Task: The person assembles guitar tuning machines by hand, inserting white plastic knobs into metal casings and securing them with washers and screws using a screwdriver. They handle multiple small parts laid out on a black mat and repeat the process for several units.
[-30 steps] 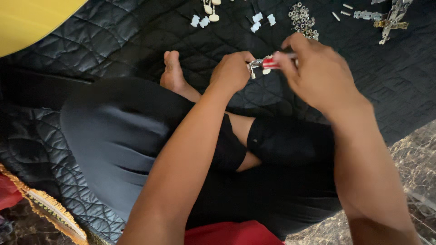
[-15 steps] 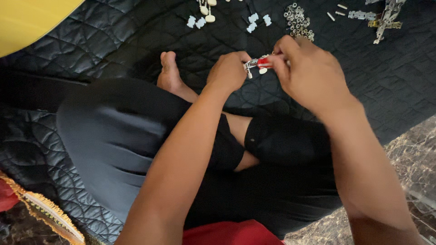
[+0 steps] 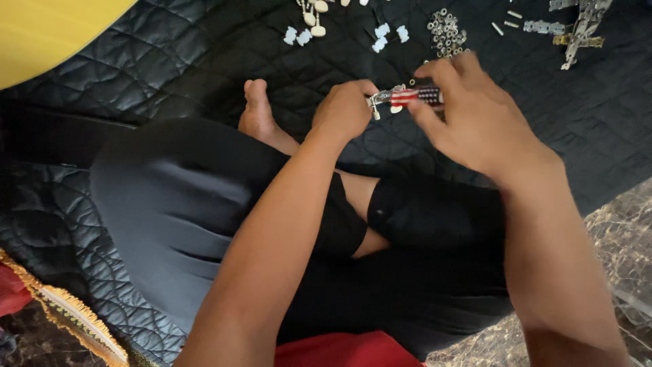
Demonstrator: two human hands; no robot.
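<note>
A person sits cross-legged on a black quilted mat (image 3: 170,61), and both hands meet just above the knees over a small metal folding tool with a red, white and blue striped handle (image 3: 407,96). The left hand (image 3: 344,110) is curled closed around the tool's silvery left end, its fingers pinching the bare metal part that sticks out there. The right hand (image 3: 475,115) grips the striped handle from the right, with the thumb under it and the fingers arched over the top. The tool lies with its long axis nearly level, running left to right between the two hands, the metal end toward the left hand and the coloured end toward the right; it is held clear of the mat, just past the bare foot (image 3: 257,109). Neither hand is nearer than the other, since each holds one end. Farther out on the mat, well apart from the hands, lie a cluster of small silver metal rings (image 3: 445,30), a few small white plastic pieces (image 3: 384,35), and some long silvery metal parts (image 3: 577,27) at the upper right. A yellow curved surface (image 3: 47,34) fills the upper left corner, and a marbled stone floor (image 3: 625,238) shows at the right edge.
</note>
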